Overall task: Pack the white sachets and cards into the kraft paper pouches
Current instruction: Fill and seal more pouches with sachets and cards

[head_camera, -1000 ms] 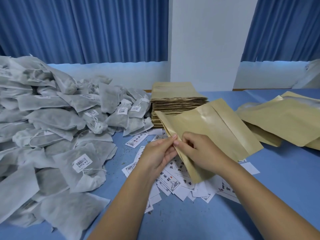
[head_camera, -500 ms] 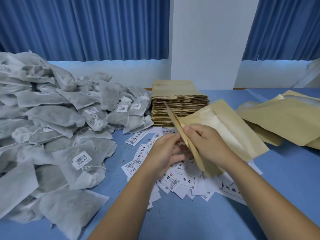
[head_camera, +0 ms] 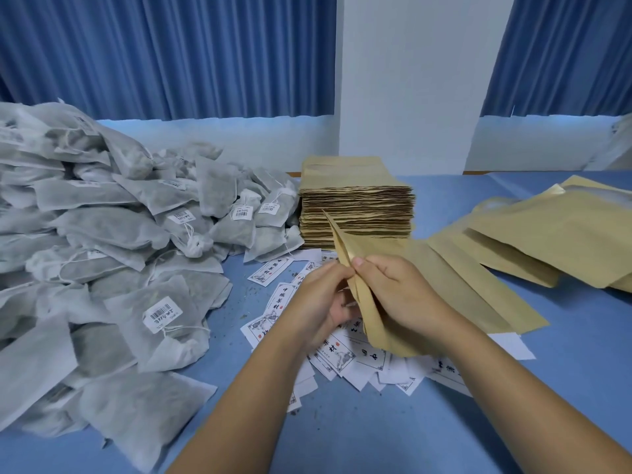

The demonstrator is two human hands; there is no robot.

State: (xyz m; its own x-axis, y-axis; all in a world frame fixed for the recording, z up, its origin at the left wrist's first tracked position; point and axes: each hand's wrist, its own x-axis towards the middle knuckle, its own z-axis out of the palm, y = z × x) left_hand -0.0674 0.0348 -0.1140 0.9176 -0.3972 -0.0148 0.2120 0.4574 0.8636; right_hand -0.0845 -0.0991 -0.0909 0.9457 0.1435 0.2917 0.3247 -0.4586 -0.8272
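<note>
Both hands work at the mouth of one kraft paper pouch held at table centre. My right hand pinches its near open edge between thumb and fingers. My left hand has its fingers curled at the same edge from the left. Under the hands lies a scatter of white printed cards. A big heap of white sachets with barcode labels fills the left. A tall stack of flat kraft pouches stands behind the hands.
Several kraft pouches lie piled at the right on the blue table cover. A white pillar and blue curtains stand behind the table. Small dark crumbs dot the cloth near the cards.
The pouch has tilted from lying flat towards edge-on, its mouth edge now pointing up and left. Both hands stayed at that edge, shifting slightly towards me.
</note>
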